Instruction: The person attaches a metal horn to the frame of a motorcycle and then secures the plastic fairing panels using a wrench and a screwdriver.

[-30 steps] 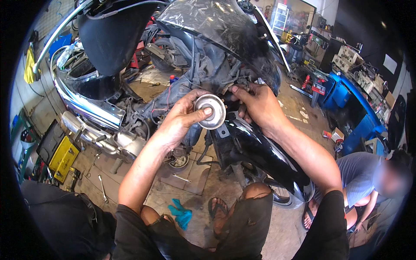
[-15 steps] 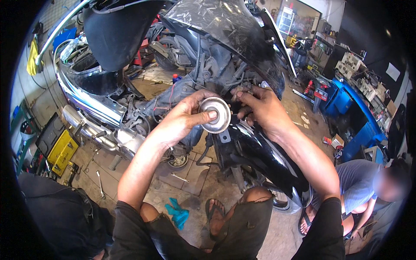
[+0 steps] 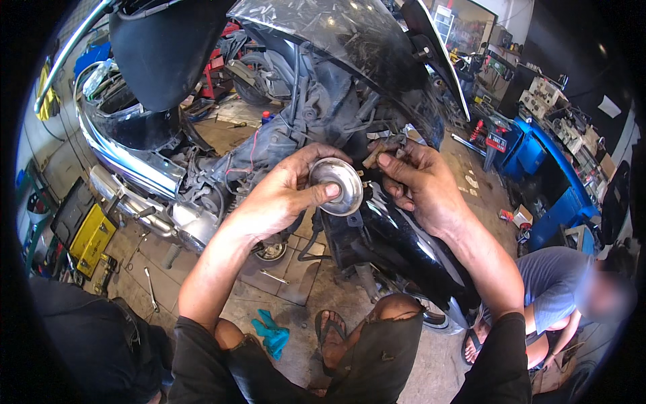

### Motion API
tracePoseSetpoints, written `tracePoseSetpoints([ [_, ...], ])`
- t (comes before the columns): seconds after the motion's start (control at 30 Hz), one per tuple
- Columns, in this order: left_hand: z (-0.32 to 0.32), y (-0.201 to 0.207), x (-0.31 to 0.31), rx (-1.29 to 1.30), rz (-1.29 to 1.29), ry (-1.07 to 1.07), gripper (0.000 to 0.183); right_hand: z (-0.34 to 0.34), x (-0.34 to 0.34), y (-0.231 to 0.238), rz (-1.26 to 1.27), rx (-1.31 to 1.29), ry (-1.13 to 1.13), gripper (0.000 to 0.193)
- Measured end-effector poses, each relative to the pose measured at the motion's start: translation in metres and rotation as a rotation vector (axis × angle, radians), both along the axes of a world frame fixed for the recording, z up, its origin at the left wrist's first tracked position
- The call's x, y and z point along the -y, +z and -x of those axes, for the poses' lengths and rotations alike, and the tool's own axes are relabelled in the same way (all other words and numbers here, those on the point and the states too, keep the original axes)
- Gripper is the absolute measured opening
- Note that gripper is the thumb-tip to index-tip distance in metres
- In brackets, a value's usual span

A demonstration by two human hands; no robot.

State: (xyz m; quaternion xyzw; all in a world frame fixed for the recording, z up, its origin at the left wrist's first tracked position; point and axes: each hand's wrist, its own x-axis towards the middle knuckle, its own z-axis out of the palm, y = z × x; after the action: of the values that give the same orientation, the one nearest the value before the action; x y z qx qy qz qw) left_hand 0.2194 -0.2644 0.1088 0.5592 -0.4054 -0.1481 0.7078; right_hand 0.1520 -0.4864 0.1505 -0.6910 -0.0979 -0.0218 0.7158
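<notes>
A round, dished silver metal horn [image 3: 348, 180] sits in my left hand [image 3: 303, 183], the thumb pressed onto its face and the fingers behind it. Small metal tabs stick out from its right edge. Just to the right, my right hand [image 3: 420, 180] is closed, pinching a small crumpled brownish-grey scrap [image 3: 374, 159]; whether it is cloth or paper I cannot tell. Both hands hover over the glossy black front fender [image 3: 420, 239] of a partly stripped scooter [image 3: 269, 145], whose dark frame and cables lie bare behind them.
On the tiled floor lie a teal rag [image 3: 272, 332], a long wrench [image 3: 152, 289] and a shorter one [image 3: 274, 277]. A yellow toolbox [image 3: 94, 246] stands at left. Another person [image 3: 555, 286] crouches at right, near a blue cabinet [image 3: 538, 158]. A dark-clothed person [image 3: 87, 330] is at lower left.
The horn has tilted and come slightly lower and to the right in my left hand. My right hand has turned, so the scrap in its fingers shows more. The whole view has shifted a little.
</notes>
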Motion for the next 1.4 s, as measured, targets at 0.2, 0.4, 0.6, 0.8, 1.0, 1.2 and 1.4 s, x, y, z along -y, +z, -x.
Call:
tracePoseSetpoints([
  [0.2,-0.003,0.007,0.000,-0.021,0.030,-0.034,0.044,0.001,0.001,0.003,-0.058,-0.027,-0.013,0.016],
  [0.4,-0.011,0.005,0.002,-0.033,0.049,-0.055,0.044,0.001,0.000,0.002,-0.076,-0.022,-0.034,0.020],
  [0.6,-0.005,0.004,0.009,0.017,0.061,0.004,0.042,0.001,0.004,0.002,-0.030,-0.005,0.029,0.025],
  [0.8,-0.001,0.004,0.013,0.060,0.070,0.073,0.042,0.001,0.003,0.003,-0.113,-0.020,0.056,0.025],
  [1.0,0.010,0.009,0.013,0.094,0.042,0.131,0.038,0.003,-0.001,0.007,-0.176,-0.056,0.025,0.025],
  [1.2,0.014,0.010,0.016,0.081,0.042,0.175,0.036,0.001,0.006,0.000,-0.155,0.022,0.069,0.026],
  [1.4,0.018,0.009,0.017,0.139,0.017,0.259,0.035,-0.001,0.001,-0.003,-0.072,0.069,-0.019,0.026],
])
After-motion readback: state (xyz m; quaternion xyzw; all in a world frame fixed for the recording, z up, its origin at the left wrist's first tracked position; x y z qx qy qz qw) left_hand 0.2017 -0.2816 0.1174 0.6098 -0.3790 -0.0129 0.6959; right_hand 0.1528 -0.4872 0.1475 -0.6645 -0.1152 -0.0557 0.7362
